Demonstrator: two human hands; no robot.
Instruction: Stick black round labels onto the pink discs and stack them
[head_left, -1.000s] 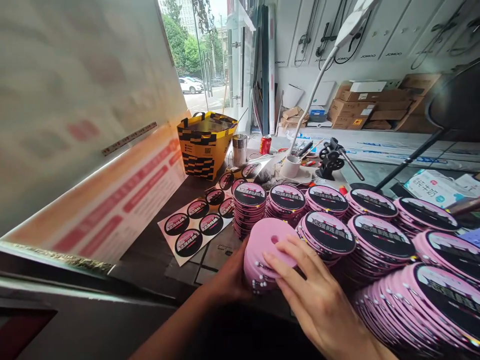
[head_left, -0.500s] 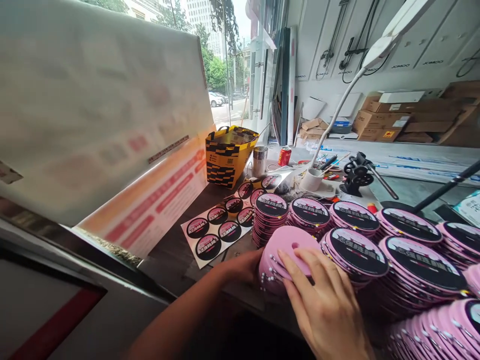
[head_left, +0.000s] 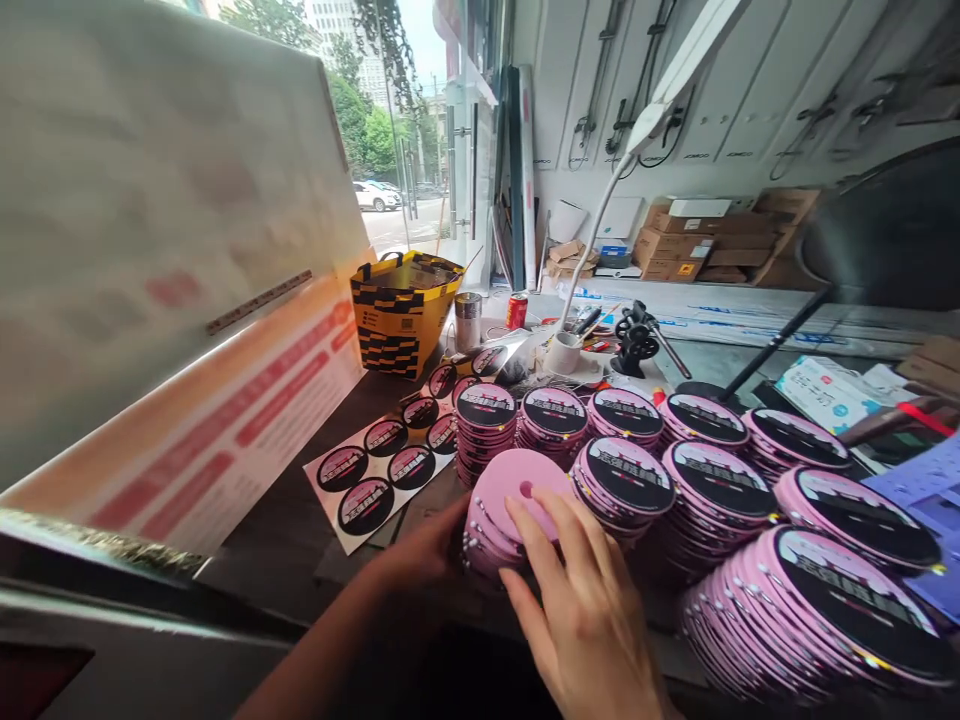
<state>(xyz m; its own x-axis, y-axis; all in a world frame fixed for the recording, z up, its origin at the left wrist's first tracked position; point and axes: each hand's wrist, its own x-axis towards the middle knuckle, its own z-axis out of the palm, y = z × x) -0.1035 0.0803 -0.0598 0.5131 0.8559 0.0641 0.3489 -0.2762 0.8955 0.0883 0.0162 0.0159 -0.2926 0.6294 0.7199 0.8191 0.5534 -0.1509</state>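
A stack of plain pink discs, the top one with a small round hole, stands before me, small white beads and thin metallic bits along its side. Around its left side reaches my left hand, closed against it, its fingertips hidden behind the stack. My right hand lies over the top disc with its fingers stretched apart, the thumb by the near edge. Left of the stack lies a sheet of round black-and-pink stickers. Several stacks of pink discs topped with such stickers stand behind and to the right.
A yellow-and-black bag, a metal can, a red drink can and a white cup stand at the back. A black hand-cranked device is right of them. A large printed panel rises on the left.
My view has swung to the right, so everything sits farther left and more stacks show at the right. Both hands stay at the plain pink stack, with little change in their grip.
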